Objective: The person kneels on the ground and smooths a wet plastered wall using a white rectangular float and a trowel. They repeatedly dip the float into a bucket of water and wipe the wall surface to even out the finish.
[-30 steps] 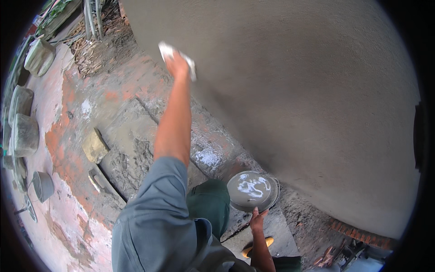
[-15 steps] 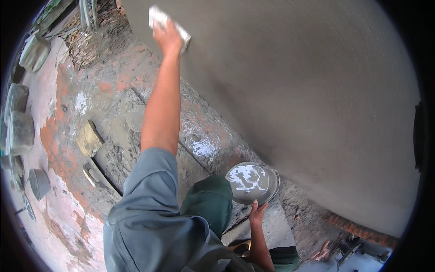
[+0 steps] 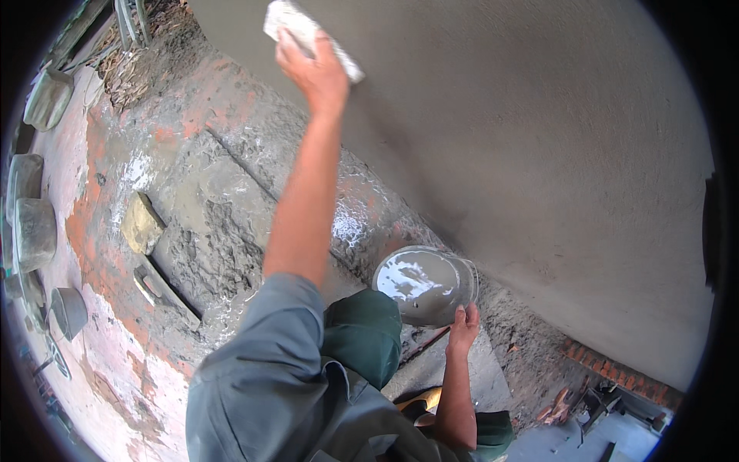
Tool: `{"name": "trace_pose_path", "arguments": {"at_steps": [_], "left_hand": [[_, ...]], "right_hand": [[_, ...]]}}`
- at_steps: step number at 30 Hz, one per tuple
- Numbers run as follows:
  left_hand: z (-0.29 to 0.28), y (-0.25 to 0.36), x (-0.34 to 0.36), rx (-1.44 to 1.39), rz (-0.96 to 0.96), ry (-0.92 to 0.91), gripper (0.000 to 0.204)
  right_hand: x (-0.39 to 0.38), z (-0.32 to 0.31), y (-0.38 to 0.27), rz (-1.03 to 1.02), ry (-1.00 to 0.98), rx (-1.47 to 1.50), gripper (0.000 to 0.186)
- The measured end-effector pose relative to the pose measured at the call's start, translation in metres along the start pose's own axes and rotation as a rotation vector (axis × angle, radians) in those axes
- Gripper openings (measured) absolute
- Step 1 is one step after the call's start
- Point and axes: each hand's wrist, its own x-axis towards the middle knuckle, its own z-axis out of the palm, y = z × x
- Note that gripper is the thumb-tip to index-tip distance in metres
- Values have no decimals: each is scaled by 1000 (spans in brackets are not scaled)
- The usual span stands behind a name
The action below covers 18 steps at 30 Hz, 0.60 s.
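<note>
At the top of the view my left hand (image 3: 317,77) grips a white rectangular block (image 3: 304,29), foam-like, laid flat against the smooth grey plastered wall (image 3: 539,154). My fingers wrap its near long edge. Lower down, a bucket (image 3: 428,317) of greyish water stands at the foot of the wall, bright reflections on its surface. My right hand (image 3: 463,329) is closed at the bucket's near right rim, its fingertips against the edge. A thin wire handle shows along the bucket's right side.
Wet mortar (image 3: 215,250) is spread on the ground to the left, beside a yellowish block (image 3: 142,223) and a trowel-like float (image 3: 165,292). Several tubs, including a grey tub (image 3: 36,233), and a small bucket (image 3: 69,312) line the far left. Bricks (image 3: 616,371) edge the wall's lower right.
My left hand has slid the white block to the right along the wall. My right hand has shifted right along the bucket's rim, and the water's reflections have changed shape.
</note>
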Motion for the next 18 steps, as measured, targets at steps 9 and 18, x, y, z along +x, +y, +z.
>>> {"name": "trace_pose_path", "arguments": {"at_steps": [9,18], "left_hand": [[0,-160,-62,-261,-616,-26,67],[-77,-175,-26,-320,-629,-34,67]], "right_hand": [[15,-11,47,-179,57,-263,52],[15,-11,44,-192,68,-261,55]]}}
